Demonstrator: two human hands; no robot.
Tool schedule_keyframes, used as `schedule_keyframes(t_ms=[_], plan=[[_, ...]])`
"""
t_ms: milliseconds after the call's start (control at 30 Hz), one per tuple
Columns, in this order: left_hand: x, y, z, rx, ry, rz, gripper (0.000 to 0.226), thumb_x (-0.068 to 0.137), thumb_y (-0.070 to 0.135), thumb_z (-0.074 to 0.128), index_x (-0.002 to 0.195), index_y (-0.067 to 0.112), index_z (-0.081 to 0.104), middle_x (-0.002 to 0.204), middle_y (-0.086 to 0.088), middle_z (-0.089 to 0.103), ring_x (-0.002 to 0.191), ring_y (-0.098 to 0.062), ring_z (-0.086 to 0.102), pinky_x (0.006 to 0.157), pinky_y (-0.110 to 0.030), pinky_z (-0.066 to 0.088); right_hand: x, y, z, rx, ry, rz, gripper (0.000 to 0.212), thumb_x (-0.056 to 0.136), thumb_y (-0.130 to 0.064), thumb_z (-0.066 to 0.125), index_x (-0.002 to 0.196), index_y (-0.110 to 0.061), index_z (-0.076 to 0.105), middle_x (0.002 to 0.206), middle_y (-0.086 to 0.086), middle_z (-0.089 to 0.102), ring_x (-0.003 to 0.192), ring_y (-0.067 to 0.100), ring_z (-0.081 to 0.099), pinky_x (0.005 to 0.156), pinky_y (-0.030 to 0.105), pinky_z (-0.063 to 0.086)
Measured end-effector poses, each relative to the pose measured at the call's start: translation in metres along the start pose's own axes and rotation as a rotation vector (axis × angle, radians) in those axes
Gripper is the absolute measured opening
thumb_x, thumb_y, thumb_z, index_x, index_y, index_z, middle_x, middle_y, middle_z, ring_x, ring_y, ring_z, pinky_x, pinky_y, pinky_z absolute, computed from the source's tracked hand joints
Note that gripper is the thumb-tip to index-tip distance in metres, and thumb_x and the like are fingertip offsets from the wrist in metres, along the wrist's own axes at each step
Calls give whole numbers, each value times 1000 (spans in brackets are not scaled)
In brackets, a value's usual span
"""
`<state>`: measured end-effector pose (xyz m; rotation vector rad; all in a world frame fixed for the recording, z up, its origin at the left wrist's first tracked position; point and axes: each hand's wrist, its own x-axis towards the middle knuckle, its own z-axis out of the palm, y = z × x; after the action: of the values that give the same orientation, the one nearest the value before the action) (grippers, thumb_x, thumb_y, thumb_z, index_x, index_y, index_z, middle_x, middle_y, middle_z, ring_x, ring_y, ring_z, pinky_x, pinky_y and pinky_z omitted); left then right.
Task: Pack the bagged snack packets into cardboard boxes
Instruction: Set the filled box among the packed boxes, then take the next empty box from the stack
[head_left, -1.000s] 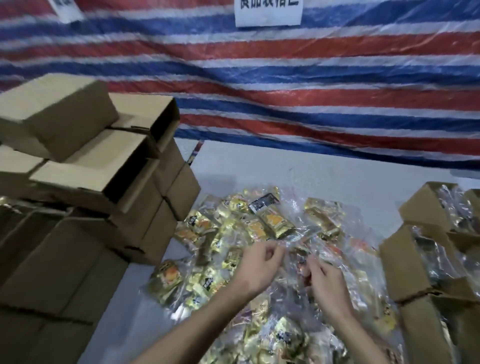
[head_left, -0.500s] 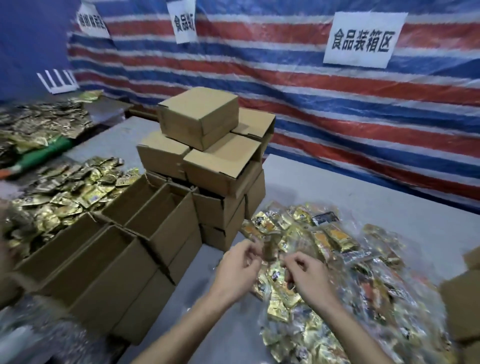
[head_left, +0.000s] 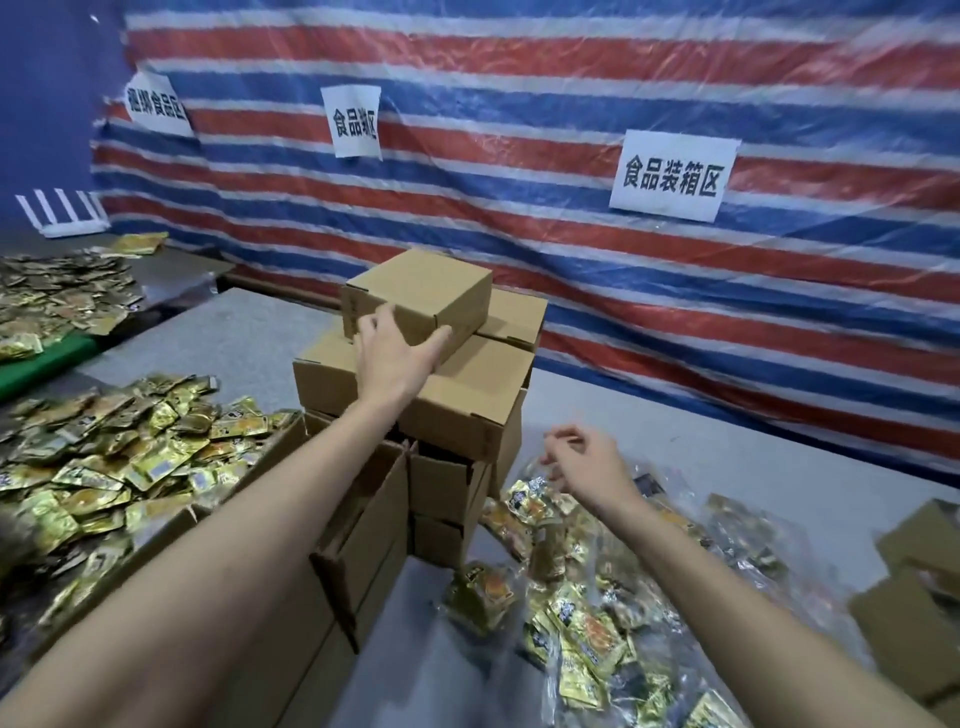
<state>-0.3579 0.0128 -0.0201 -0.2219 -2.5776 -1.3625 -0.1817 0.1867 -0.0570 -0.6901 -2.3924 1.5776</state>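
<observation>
1. Head view, looking down over a grey desk (head_left: 701, 415). My left hand (head_left: 397, 358) reaches out to a closed cardboard box (head_left: 421, 288), the topmost of a stack of boxes (head_left: 467, 400) near the desk's back edge. My fingers are spread wide, wrapped onto its left face, with the thumb along the near face. I judge this is a grip for lifting off a fresh box to fill.
2. My right hand (head_left: 587, 462) hovers just above the bagged snack packets (head_left: 597, 629). Its fingers are loosely curled and no packet shows between them. It seems to be waiting there to take a bag once a box arrives.
3. The bagged snack packets are clear bags of gold sachets. They are heaped on the desk's right half, from the foot of the stack toward the near edge.
4. A row of open cardboard boxes (head_left: 363, 525) runs under my left forearm, with loose gold packets (head_left: 104, 467) beyond them to the left. More boxes (head_left: 914, 597) sit at the right edge; I cannot tell what they hold. A striped tarpaulin (head_left: 623, 78) with a paper sign (head_left: 672, 174) hangs behind.
5. The top box sits askew on the boxes below, so a careless lift could drag them along. Nothing lies between my right hand and the bags.
</observation>
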Motion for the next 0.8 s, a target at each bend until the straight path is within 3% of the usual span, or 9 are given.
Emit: schedule_keyframes(t_ms=[133, 233, 300, 400, 533, 633, 700, 767, 800], plan=[[65, -5, -6, -5, 99, -72, 85, 81, 71, 57, 146, 20, 35, 145, -8, 40, 129, -30, 45, 106, -48, 43, 40, -48, 29, 37, 27, -17, 25, 95, -24, 56, 119, -20, 60, 99, 4, 71, 88, 22, 67, 87, 46, 56], [111, -11, -8, 1, 84, -175, 91, 79, 75, 54, 148, 18, 32, 151, -10, 37, 135, -35, 41, 107, -54, 40, 57, -68, 48, 32, -2, -29, 35, 92, -30, 56, 127, -23, 55, 110, 3, 66, 98, 23, 65, 92, 47, 56], [136, -19, -9, 31, 39, -250, 94, 80, 76, 53, 149, 16, 30, 153, -13, 35, 136, -39, 39, 107, -57, 40, 62, -73, 57, 22, -35, -37, 40, 91, -34, 56, 130, -28, 50, 104, -3, 62, 98, 20, 65, 89, 45, 57], [159, -26, -8, -33, -7, -352, 95, 80, 74, 58, 148, 14, 33, 151, -14, 40, 134, -41, 43, 106, -57, 41, 68, -74, 65, -2, -86, -32, 51, 94, -33, 56, 142, -31, 38, 88, -8, 62, 80, 9, 64, 70, 29, 52], [162, -24, -2, -161, -32, -440, 97, 81, 67, 65, 150, 10, 30, 152, -17, 39, 136, -42, 40, 110, -57, 37, 84, -78, 68, 27, -118, 29, 60, 96, -32, 55, 150, -28, 30, 109, 5, 64, 85, 13, 60, 85, 40, 56], [161, -23, 3, -127, -71, -442, 95, 82, 63, 67, 150, 8, 29, 151, -16, 40, 136, -40, 41, 110, -55, 38, 93, -80, 75, 65, -157, 46, 64, 98, -28, 56, 154, -24, 26, 99, 3, 62, 73, 10, 56, 72, 30, 50], [166, -27, 3, -134, -74, -434, 92, 82, 54, 72, 148, 4, 31, 149, -18, 42, 134, -40, 44, 109, -55, 40, 101, -81, 85, 72, -180, 63, 67, 98, -28, 57, 156, -25, 22, 125, 5, 58, 97, 16, 60, 90, 35, 50], [170, -29, 1, -157, -82, -418, 88, 80, 44, 78, 144, 2, 35, 145, -19, 46, 130, -39, 48, 105, -54, 44, 109, -83, 94, 82, -198, 80, 73, 97, -32, 59, 157, -24, 19, 156, 9, 37, 138, 27, 42, 114, 47, 36], [171, -26, -1, -169, -84, -408, 85, 79, 41, 80, 141, 2, 38, 142, -19, 49, 128, -39, 50, 103, -54, 46, 111, -85, 98, 86, -210, 83, 76, 96, -35, 60, 158, -24, 17, 162, 8, 28, 146, 28, 32, 118, 49, 30]])
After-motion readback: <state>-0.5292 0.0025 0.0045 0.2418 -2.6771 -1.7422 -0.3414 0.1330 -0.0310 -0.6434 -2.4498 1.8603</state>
